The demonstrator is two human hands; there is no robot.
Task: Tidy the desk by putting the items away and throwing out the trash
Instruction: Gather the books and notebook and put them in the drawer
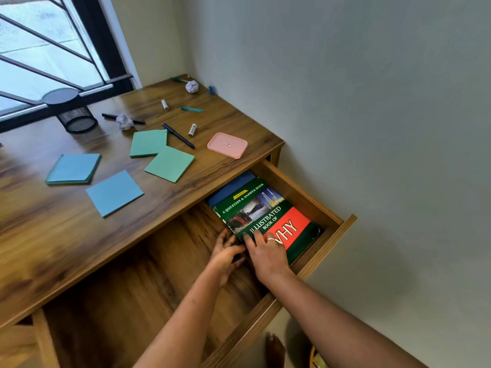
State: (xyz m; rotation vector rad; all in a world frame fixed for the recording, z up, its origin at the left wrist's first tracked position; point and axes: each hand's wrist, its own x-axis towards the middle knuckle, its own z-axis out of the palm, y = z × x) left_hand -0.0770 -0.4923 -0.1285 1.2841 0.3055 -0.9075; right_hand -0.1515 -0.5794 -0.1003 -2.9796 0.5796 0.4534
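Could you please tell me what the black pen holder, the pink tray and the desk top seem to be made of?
Black cylindrical pen holder: apparently metal mesh, given its fine see-through grid. Pink rounded tray: probably matte plastic, smooth with moulded rounded corners. Brown desk top: wood or wood-look laminate, showing grain and a light sheen.

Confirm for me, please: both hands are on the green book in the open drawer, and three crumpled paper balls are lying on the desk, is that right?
Not quite: the head view shows two crumpled paper balls on the desk, not three, one by the black pen and one near the back corner. The rest holds: the left hand and right hand are on the green book in the open drawer.
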